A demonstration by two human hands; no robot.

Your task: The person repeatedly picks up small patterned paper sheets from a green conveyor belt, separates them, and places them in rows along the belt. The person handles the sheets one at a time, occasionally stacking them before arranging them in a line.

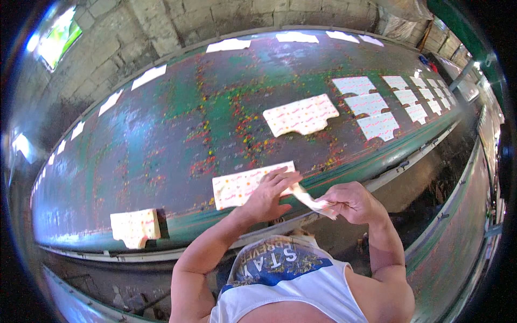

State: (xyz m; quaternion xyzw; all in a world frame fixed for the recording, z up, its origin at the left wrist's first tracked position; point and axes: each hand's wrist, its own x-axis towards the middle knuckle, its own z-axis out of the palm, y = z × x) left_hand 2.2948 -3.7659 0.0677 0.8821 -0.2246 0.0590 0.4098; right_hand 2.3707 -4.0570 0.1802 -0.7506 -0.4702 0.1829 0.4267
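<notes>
A white cloth piece (236,188) with a pink and orange print lies at the near edge of the long table, its right end lifted and curling off the surface. My left hand (267,195) rests on it, fingers spread and flat. At the lifted end my right hand (350,202) pinches the cloth between thumb and fingers, out over the table's edge. Farther up the table lies another printed piece (301,114) with a tab on its near side. To the left, a similar piece (135,227) hangs slightly over the near edge.
Rows of printed pieces (371,107) cover the right part of the dark table (177,145), whose surface is spotted with paint. White pieces (229,45) line its far edge beside a block wall (215,19). Another long table (447,253) runs behind me at the right.
</notes>
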